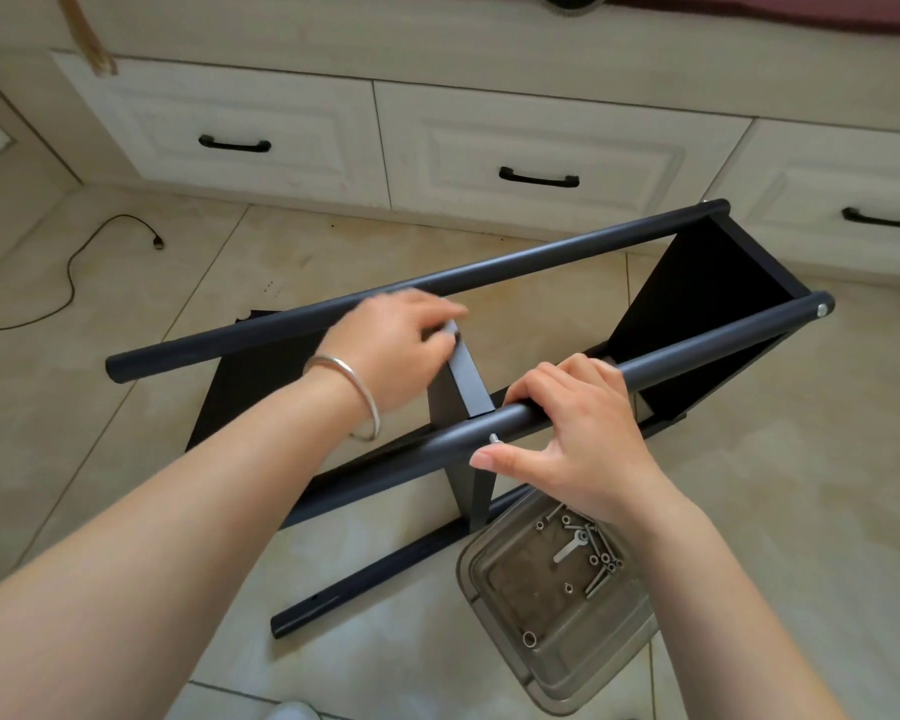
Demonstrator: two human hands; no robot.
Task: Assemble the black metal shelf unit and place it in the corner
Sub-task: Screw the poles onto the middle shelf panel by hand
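Note:
The black metal shelf unit [541,252] lies on its side on the tiled floor, its round poles running from lower left to upper right. One black shelf panel [697,298] is fixed at the far right end. A second panel [463,379] stands between the two upper poles in the middle. My left hand [401,345], with a silver bangle on the wrist, grips the top edge of that middle panel. My right hand [578,433] wraps over the near upper pole, thumb beside a silver bolt [493,438] sticking out of it.
A clear plastic tray [557,652] with several bolts, nuts and a small wrench sits on the floor at lower right, under my right wrist. White drawers [541,142] with black handles line the back. A black cable [74,272] lies at left.

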